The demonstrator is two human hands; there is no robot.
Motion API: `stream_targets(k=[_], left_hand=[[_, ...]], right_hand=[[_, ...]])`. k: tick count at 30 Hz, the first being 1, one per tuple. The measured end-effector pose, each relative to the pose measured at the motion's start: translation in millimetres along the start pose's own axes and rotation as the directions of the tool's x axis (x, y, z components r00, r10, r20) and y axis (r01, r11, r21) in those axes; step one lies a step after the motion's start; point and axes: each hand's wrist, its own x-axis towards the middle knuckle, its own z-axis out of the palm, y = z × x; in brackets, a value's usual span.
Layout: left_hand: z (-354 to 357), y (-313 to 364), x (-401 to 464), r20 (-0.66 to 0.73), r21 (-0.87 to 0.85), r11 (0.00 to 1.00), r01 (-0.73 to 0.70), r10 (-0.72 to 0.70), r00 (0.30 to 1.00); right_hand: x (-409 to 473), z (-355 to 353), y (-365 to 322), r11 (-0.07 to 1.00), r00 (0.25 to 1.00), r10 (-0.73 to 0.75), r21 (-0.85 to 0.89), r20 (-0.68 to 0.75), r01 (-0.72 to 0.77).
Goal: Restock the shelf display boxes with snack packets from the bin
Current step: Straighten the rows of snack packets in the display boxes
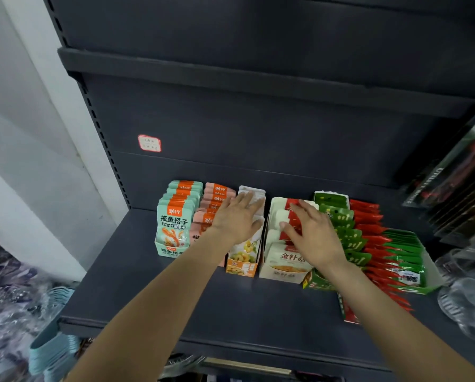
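Here, two hands (236, 219) press six display boxes (283, 267).

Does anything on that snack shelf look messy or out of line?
Yes. The red packets at the right spill forward past their box toward the shelf edge in a slanted row, unlike the upright teal packets at the left. A price sticker also sits crooked on the back panel. Both hands rest flat on the middle boxes.

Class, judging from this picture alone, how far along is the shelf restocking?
Done: the teal box and pink box look full. In hand: the left hand presses packets in the orange box; the right hand rests on the white box. Left: unclear; the bin isn't visible.
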Motion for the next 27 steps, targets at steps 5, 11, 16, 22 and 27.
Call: stream_targets(k=[5,11,16,22,27], left_hand=[[-11,23,-3,-0.163,-0.516,0.851,-0.099,0.016,0.986],[-6,49,-5,0.014,-0.793,0.608,0.039,-0.046,0.999],[-3,64,-11,0.063,-0.907,0.404,0.116,-0.141,0.988],[-13,59,-13,-0.098,-0.558,0.829,-0.038,-0.020,0.995],[-14,57,-19,-0.108,-0.420,0.905,-0.068,0.025,0.994]], right_hand=[[4,-20,25,0.992,0.987,-0.068,0.119,0.146,0.051],[16,-28,51,0.992,0.949,-0.053,0.122,0.310,0.015],[19,-22,45,0.987,0.953,-0.103,0.150,0.286,0.061],[24,-35,65,0.967,0.976,-0.151,0.227,0.157,0.113],[34,-37,80,0.967,0.979,-0.160,0.221,0.129,0.129]])
